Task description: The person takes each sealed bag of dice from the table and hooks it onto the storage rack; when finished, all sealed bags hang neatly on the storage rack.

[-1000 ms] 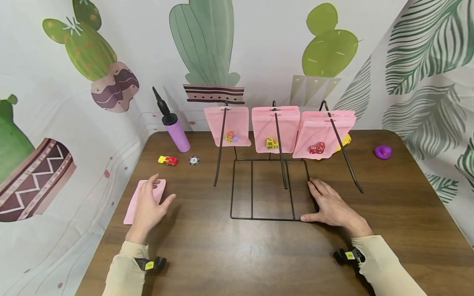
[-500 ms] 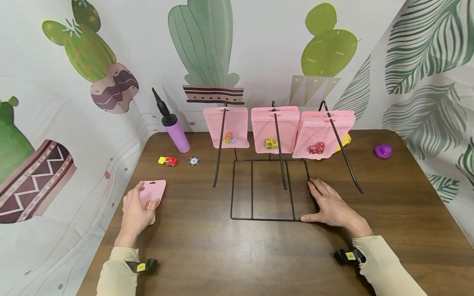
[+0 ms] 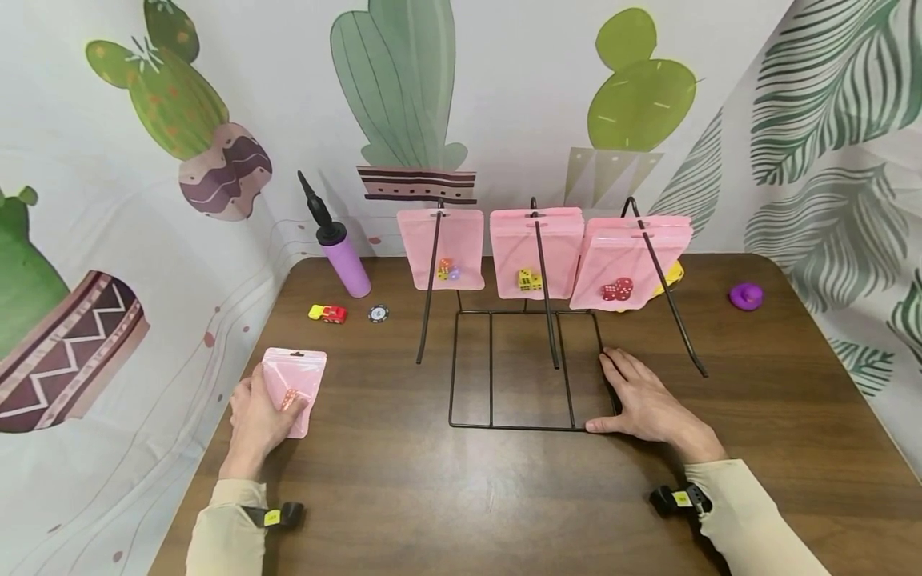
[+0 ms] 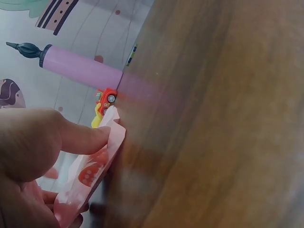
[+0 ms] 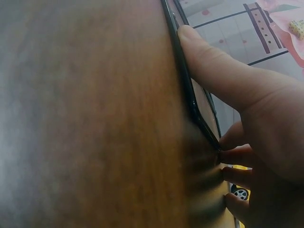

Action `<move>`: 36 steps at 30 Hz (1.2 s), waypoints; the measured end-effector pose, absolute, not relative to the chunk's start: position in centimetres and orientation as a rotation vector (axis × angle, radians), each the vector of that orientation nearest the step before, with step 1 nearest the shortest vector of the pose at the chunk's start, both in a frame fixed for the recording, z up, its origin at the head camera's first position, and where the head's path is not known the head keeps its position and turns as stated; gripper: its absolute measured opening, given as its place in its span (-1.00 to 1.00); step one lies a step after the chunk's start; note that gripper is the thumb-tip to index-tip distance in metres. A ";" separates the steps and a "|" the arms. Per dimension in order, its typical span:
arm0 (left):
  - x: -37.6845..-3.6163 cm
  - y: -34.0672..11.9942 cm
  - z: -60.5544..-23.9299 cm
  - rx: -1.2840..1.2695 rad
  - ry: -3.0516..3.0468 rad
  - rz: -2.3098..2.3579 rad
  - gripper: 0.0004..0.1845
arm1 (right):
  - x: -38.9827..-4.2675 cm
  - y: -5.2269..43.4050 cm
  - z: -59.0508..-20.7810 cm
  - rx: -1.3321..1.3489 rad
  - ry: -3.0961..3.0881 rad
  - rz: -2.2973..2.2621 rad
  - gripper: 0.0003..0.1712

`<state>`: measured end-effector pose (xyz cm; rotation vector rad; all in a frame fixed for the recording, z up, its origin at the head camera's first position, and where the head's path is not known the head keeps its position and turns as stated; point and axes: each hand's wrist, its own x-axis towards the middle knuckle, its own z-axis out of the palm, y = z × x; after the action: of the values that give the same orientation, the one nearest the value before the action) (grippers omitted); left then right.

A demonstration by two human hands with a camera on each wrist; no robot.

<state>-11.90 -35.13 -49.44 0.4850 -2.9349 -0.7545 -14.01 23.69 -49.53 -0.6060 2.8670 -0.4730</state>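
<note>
My left hand (image 3: 261, 412) grips a pink pouch (image 3: 294, 386) with a red die inside, lifted off the table at the near left; in the left wrist view the thumb (image 4: 71, 137) pinches the pouch (image 4: 90, 173). My right hand (image 3: 641, 400) lies flat on the near right corner of the black wire rack's base (image 3: 524, 426), fingers straight; the right wrist view shows the thumb (image 5: 213, 71) along the wire (image 5: 187, 90). Three groups of pink pouches hang on the rack's prongs: left (image 3: 450, 248), middle (image 3: 536, 252), right (image 3: 627, 260), each holding dice.
A purple hand pump (image 3: 338, 248) stands at the back left, with a red and yellow toy car (image 3: 327, 313) and a poker chip (image 3: 378, 313) beside it. A purple rubber duck (image 3: 745, 295) sits at the far right. Cactus-print cloth walls in the table.
My left hand closed on the pink pouch that lay on the table and raised it, turning it upright. The right hand stayed on the rack's base.
</note>
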 end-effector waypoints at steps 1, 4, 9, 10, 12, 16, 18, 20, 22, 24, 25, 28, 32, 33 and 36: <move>-11.9 -35.2 -49.5 0.507 -2.943 -0.754 0.10 | -14.0 23.7 -49.5 -0.605 2.867 -0.470 0.37; -11.8 -35.2 -49.5 0.563 -2.967 -0.757 0.16 | -14.0 23.7 -49.5 -0.611 2.872 -0.468 0.37; -11.8 -35.2 -49.5 0.614 -2.977 -0.785 0.17 | -14.1 23.7 -49.4 -0.619 2.872 -0.476 0.37; -11.8 -35.2 -49.5 0.620 -2.978 -0.790 0.17 | -14.1 23.7 -49.4 -0.620 2.871 -0.478 0.37; -11.7 -35.1 -49.5 0.625 -2.975 -0.793 0.16 | -14.2 23.8 -49.5 -0.611 2.863 -0.477 0.38; -11.7 -35.1 -49.5 0.628 -2.972 -0.790 0.15 | -14.3 23.8 -49.6 -0.605 2.861 -0.479 0.39; -11.8 -35.0 -49.5 0.631 -2.966 -0.785 0.15 | -14.3 23.8 -49.6 -0.606 2.864 -0.477 0.39; -11.8 -35.0 -49.6 0.634 -2.953 -0.780 0.16 | -14.2 23.8 -49.7 -0.613 2.870 -0.480 0.38; -11.7 -35.0 -49.7 0.631 -2.933 -0.779 0.16 | -14.1 23.7 -49.8 -0.618 2.873 -0.484 0.38; -11.6 -34.9 -49.7 0.622 -2.904 -0.782 0.17 | -14.0 23.7 -49.9 -0.620 2.872 -0.489 0.37; -11.5 -34.9 -49.7 0.616 -2.891 -0.780 0.18 | -14.0 23.7 -49.9 -0.622 2.873 -0.495 0.37; -11.3 -34.7 -49.5 0.588 -2.850 -0.789 0.20 | -13.9 23.7 -49.9 -0.626 2.876 -0.499 0.37; -11.1 -34.2 -49.1 0.535 -2.802 -0.808 0.20 | -14.0 23.7 -49.8 -0.633 2.891 -0.495 0.36; -11.1 -34.0 -48.9 0.520 -2.791 -0.811 0.20 | -14.0 23.7 -49.8 -0.633 2.894 -0.493 0.36; -10.7 -33.3 -48.2 0.481 -2.761 -0.810 0.22 | -14.1 23.7 -49.8 -0.638 2.890 -0.491 0.36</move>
<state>-10.71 -33.32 -48.23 0.4814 -2.7613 -0.8098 -14.08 23.69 -49.84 -0.6381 2.8897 -0.4914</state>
